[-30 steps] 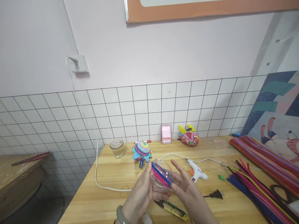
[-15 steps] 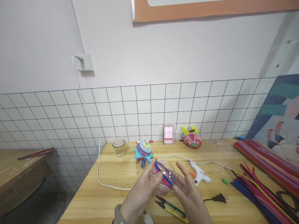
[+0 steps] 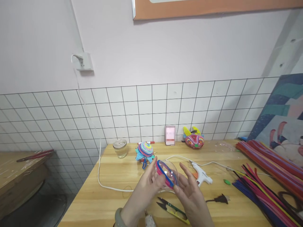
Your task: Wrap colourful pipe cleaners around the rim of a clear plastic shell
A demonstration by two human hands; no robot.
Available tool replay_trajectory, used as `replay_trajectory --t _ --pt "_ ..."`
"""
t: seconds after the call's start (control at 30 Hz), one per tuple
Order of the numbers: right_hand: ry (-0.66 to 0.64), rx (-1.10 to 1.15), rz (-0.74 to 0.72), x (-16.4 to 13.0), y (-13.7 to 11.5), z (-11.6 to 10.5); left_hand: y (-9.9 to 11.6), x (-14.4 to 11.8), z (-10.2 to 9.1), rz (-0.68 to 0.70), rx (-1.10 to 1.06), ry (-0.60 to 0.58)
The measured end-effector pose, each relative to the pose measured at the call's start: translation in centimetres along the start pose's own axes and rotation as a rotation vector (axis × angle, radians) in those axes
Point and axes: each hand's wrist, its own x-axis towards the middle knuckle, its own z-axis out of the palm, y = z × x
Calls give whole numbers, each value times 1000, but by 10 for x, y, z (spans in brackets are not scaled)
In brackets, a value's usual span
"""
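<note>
Both my hands hold a clear plastic ball [image 3: 168,176] wrapped with blue and pink pipe cleaners, above the wooden table [image 3: 111,201]. My left hand [image 3: 148,189] cups its left side, thumb up against the blue band. My right hand [image 3: 189,192] grips its right underside with the fingers spread. Yellow-handled thread snips [image 3: 171,209] lie on the table just below the hands.
A white glue gun [image 3: 201,175] with its cord and a black plug [image 3: 219,199] lie to the right. Pipe cleaner bundles [image 3: 262,176] cover the right side. A glass jar [image 3: 120,148], a coiled blue craft piece [image 3: 145,151] and a colourful mask [image 3: 194,139] stand by the tiled wall.
The ball has turned in my hands, so the blue band now shows as a loop facing me. My hands stayed in the same spot; the view shifted slightly.
</note>
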Motion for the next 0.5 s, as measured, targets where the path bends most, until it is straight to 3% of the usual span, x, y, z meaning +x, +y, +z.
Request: replay_trajectory --t 0.07,0.27,0.5 --pt "7 -17 15 -1 -1 1 -2 2 3 -16 -3 -9" --pt "-13 -147 11 -7 -4 5 -9 5 4 -34 -46 112" --pt "96 -560 -107 -12 -11 0 -8 7 -1 38 -39 195"
